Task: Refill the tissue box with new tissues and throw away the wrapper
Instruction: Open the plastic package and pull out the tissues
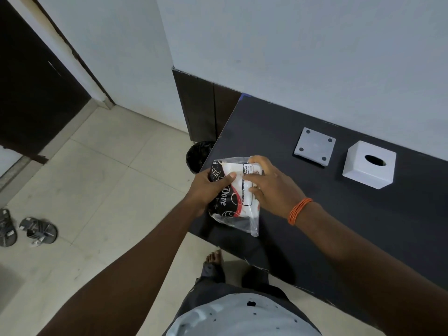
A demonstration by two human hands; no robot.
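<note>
A tissue pack [236,187] in a clear plastic wrapper with black, red and white print is held over the near left corner of the dark table [363,214]. My left hand [208,187] grips its left side, thumb on top. My right hand [271,183], an orange thread band at the wrist, clasps its right side. The white cube tissue box [369,164] with an oval slot on top stands on the table to the right. Its flat grey base plate [315,146] with small round feet lies beside it, to the left.
A bin with a black liner [199,154] stands on the floor just beyond the table's left edge, partly hidden. Sandals [36,231] lie on the tiled floor at far left. A white wall runs behind the table. My bare foot [214,260] is by the table's front edge.
</note>
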